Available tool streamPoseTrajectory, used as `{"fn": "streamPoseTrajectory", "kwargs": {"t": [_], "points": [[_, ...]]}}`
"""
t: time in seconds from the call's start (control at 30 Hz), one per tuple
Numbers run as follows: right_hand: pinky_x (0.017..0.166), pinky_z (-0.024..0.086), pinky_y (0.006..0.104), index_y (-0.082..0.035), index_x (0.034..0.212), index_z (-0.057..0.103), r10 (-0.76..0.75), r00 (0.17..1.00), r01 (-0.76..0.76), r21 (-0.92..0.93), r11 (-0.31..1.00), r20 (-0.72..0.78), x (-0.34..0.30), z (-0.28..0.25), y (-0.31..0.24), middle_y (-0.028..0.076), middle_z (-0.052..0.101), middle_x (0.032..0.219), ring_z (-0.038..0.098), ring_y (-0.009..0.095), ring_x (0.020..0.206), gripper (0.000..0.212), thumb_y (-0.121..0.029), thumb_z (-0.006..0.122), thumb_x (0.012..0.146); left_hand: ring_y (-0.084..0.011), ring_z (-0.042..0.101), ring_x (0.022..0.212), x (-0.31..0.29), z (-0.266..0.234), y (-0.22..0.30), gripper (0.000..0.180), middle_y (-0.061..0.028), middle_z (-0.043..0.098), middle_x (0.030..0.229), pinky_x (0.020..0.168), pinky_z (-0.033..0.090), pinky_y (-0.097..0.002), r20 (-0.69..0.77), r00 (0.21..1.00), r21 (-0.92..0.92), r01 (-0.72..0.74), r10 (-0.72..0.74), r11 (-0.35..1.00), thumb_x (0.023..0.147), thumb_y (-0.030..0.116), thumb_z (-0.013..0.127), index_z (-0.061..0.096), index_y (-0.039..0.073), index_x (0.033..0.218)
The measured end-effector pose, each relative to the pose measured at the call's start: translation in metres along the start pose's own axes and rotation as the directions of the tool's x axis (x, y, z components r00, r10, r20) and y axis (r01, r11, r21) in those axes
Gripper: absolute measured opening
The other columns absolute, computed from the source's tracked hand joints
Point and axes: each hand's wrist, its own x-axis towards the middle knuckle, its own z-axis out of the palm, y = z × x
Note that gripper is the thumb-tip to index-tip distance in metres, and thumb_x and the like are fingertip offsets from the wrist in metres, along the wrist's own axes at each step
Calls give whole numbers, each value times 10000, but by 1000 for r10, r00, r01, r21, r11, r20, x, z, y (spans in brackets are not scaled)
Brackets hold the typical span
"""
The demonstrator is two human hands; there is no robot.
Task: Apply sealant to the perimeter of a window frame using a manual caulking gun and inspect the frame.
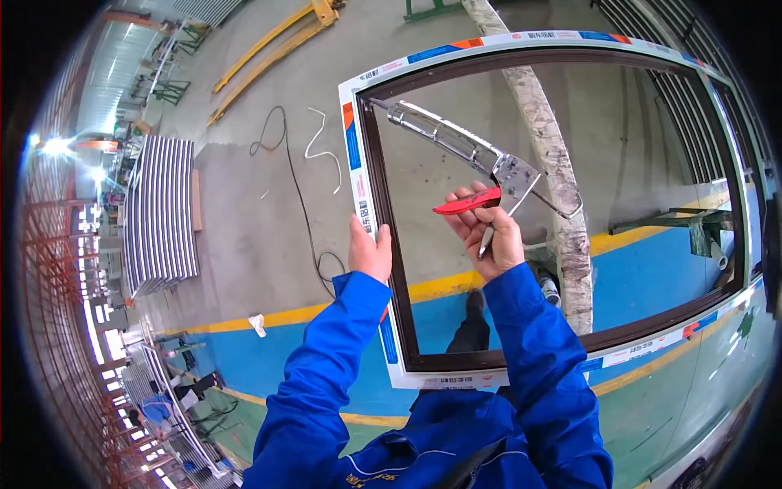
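A large window frame (364,191), dark brown inside with white, blue and orange film on its face, lies in front of me. My left hand (371,254) grips its left bar, thumb on the inner side and fingers toward the outer side. In my right hand (498,236) is a silver caulking gun (452,138) with a red handle, held over the frame's opening. Its barrel slants up and left, and the nozzle tip is at the frame's upper left inner corner; whether it touches cannot be made out. A dark pointed piece also shows between my right fingers.
A stained pale beam (542,122) runs beneath the frame, with a can (550,289) beside it. Left on the floor are a dark cable (297,196), a white strip (326,152) and stacked profiles (163,220). Yellow metal bars (265,61) lie beyond. Another person (159,407) is far left.
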Motion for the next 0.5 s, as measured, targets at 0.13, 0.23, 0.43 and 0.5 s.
{"fn": "streamPoseTrajectory", "kwargs": {"t": [0.13,0.23,0.43,0.5], "points": [[1004,465,459,-27,1346,368,13,1000,-13,-12,1000,-2,11,1,9,157,539,1252,556,322,1177,525,-44,486,835,-404,594,1043,0,-3,1,636,-281,579,1153,882,477,-431,55,998,-45,23,-20,999,891,208,600,288,-61,1375],[999,468,459,-27,1340,375,14,1000,-14,-5,1000,-8,16,5,15,155,547,1243,559,327,1172,523,-47,493,832,-390,599,1045,-1,-5,3,638,-279,577,1160,884,478,-424,59,998,-55,36,-33,998,895,205,597,279,-60,1380],[977,482,471,-26,1303,422,20,1000,-21,112,993,10,28,-6,25,148,581,1187,575,334,1145,487,-63,515,826,-359,610,1047,-3,-2,2,640,-264,580,1167,883,482,-407,45,998,-60,44,-41,997,892,192,603,277,-55,1384],[959,493,477,-27,1278,445,28,1000,-28,139,990,-3,32,-10,27,141,603,1134,598,331,1094,466,-65,521,820,-351,613,1046,-3,-2,2,640,-260,582,1164,881,483,-404,51,998,-73,46,-42,996,889,188,607,279,-53,1383]]}}
